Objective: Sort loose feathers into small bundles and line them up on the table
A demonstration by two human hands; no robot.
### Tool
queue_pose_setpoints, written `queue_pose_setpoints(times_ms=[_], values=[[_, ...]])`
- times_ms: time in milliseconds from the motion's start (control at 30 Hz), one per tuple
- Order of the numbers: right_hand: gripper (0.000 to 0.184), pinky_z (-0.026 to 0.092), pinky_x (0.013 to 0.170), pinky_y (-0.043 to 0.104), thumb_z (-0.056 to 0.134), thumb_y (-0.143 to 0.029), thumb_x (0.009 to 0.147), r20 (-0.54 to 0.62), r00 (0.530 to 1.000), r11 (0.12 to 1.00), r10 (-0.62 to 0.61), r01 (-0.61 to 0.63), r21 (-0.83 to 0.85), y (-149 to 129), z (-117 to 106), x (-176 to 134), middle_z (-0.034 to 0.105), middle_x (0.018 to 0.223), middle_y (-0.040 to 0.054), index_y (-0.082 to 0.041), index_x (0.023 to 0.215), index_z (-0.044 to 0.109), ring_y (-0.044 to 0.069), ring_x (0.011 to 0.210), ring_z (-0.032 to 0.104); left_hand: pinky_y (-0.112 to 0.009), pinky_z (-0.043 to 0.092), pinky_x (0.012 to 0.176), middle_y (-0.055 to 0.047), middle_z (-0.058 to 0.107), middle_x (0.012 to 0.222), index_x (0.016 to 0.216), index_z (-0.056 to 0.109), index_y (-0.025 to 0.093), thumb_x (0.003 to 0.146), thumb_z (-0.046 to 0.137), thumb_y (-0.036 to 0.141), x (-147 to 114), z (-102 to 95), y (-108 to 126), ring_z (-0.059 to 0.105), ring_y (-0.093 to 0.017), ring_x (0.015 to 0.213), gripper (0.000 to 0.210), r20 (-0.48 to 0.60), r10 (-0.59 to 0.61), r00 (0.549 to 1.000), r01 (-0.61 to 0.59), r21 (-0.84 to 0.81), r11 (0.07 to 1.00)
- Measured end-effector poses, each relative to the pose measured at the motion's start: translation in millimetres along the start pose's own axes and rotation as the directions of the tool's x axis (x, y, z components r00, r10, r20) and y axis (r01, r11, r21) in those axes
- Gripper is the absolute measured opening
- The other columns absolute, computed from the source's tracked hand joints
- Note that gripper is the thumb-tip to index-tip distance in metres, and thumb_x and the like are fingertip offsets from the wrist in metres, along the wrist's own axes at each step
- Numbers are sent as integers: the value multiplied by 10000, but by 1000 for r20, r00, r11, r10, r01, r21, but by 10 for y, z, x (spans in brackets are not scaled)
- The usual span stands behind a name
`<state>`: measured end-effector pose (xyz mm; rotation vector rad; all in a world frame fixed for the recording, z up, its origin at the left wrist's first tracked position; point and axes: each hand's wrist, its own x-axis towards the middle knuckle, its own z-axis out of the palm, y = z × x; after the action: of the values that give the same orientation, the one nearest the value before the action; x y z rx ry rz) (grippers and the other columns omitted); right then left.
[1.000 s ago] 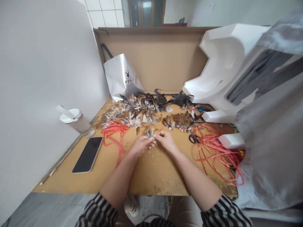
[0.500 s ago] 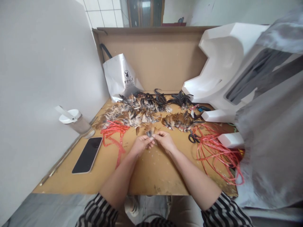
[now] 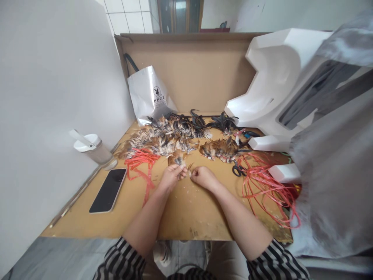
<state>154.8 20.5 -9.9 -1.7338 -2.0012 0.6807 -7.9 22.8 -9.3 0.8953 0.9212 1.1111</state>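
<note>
My left hand (image 3: 173,175) pinches a small bunch of brown and grey feathers (image 3: 176,158) by its pale base, the tips fanning away from me. Just to the right, my right hand (image 3: 204,177) is closed, with a small brown feather (image 3: 190,171) between thumb and finger. A narrow gap separates the two hands. Beyond them lies a long heap of brown, black and whitish feathers (image 3: 166,143). A smaller brown pile (image 3: 220,148) sits to its right, and dark feathers (image 3: 223,122) lie behind that.
Red plastic strips lie left (image 3: 142,157) and right (image 3: 262,182), the right ones beside black-handled scissors (image 3: 239,169). A phone (image 3: 107,190) and a lidded cup (image 3: 94,149) are on the left. A silver bag (image 3: 148,93) stands behind; white foam (image 3: 268,89) rises at right.
My hands have moved apart. The right one has drawn slightly rightward with a small feather, while the bunch stays in my left hand, shifted a little left.
</note>
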Motion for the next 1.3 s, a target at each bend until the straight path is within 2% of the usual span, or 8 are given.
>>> queue_pose_setpoints(times_ms=[100, 200, 367, 467, 533, 700, 900, 1300], values=[[94, 287, 486, 200, 544, -209, 602, -8, 1000, 996, -5, 6, 89, -28, 19, 12, 571, 532, -5, -160, 542, 597, 79, 488, 453, -161, 347, 454, -28, 579, 569, 653, 597, 90, 616, 665, 334, -1, -4, 2, 490, -47, 466, 255, 6, -18, 1000, 18, -12, 1000], [84, 296, 447, 186, 572, -224, 600, 27, 999, 910, 32, -41, 412, -16, -10, 48, 539, 487, -26, -146, 570, 584, 63, 434, 427, -158, 354, 457, -31, 592, 602, 667, 595, 97, 611, 671, 328, 0, -13, 1, 498, -48, 484, 250, 11, -25, 1000, 25, -46, 999], [156, 327, 385, 164, 663, -232, 562, 174, 975, 454, 140, -219, 864, -25, -89, 88, 534, 458, -39, -147, 652, 568, 51, 377, 429, -152, 364, 471, -35, 609, 665, 702, 601, 99, 616, 673, 310, -4, -12, -8, 512, -45, 516, 239, 39, -52, 998, 55, -80, 995], [241, 421, 461, 165, 698, -165, 540, 239, 969, 219, 64, -247, 944, -51, -113, 79, 594, 575, -21, -152, 756, 592, 51, 454, 508, -158, 370, 481, -41, 614, 677, 714, 604, 98, 617, 674, 305, -4, -12, -21, 516, -48, 525, 238, 50, -51, 997, 55, -84, 995], [264, 449, 491, 167, 699, -140, 555, 276, 961, 144, -2, -273, 951, -58, -113, 69, 606, 600, -14, -148, 799, 600, 49, 473, 523, -162, 374, 486, -44, 616, 678, 716, 605, 98, 614, 677, 301, -2, -18, -33, 516, -50, 525, 238, 53, -53, 997, 57, -91, 994], [118, 465, 505, 164, 682, -132, 603, 315, 948, 95, -49, -310, 946, -42, -76, 68, 595, 540, -1, -121, 667, 584, 57, 480, 538, -150, 376, 490, -46, 622, 693, 729, 614, 101, 619, 677, 286, -2, -25, -52, 530, -50, 544, 224, 67, -63, 996, 70, -99, 993], [149, 454, 492, 168, 696, -136, 589, 322, 947, 75, -13, -320, 944, -68, -18, 59, 600, 540, -4, -130, 622, 550, 64, 493, 544, -150, 383, 493, -55, 630, 692, 722, 624, 96, 625, 673, 283, -11, -2, -57, 536, -54, 550, 216, 94, -74, 993, 83, -100, 992], [284, 355, 425, 170, 742, -267, 510, 212, 974, 199, 80, -224, 954, -139, 101, 58, 589, 510, -1, -136, 583, 500, 73, 456, 519, -193, 391, 513, -77, 640, 689, 717, 630, 99, 618, 663, 339, -10, 8, -104, 554, -90, 559, 262, 95, -63, 993, 62, 14, 998]])
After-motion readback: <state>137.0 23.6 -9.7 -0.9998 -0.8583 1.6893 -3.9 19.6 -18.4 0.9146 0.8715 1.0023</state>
